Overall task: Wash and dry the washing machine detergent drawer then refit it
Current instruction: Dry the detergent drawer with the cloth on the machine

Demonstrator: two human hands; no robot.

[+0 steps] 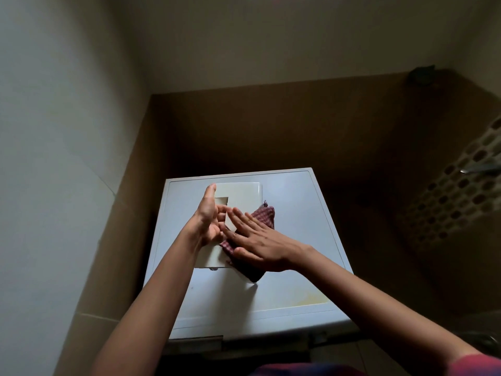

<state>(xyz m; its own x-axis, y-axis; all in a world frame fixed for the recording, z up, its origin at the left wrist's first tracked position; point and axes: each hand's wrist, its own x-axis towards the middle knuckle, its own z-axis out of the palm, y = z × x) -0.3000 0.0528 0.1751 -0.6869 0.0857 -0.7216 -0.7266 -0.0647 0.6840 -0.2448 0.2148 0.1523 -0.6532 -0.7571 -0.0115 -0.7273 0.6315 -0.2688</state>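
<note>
The cream detergent drawer (241, 195) stands on its side on the white washing machine top (301, 240), its front panel toward the far wall. My left hand (208, 219) grips the drawer's left side, thumb up and fingers hooked through an opening. My right hand (259, 241) lies flat, fingers spread, pressing a red checked cloth (264, 217) against the drawer's right side. Part of the cloth shows beyond my fingers and below my palm. At the machine's front left is the dark slot (196, 339) for the drawer.
Brown tiled walls close in behind and to the right of the machine. A light wall stands at the left. A patterned mosaic panel (455, 196) with a metal fitting (479, 168) is on the right. A yellowish stain (311, 298) marks the machine top near its front.
</note>
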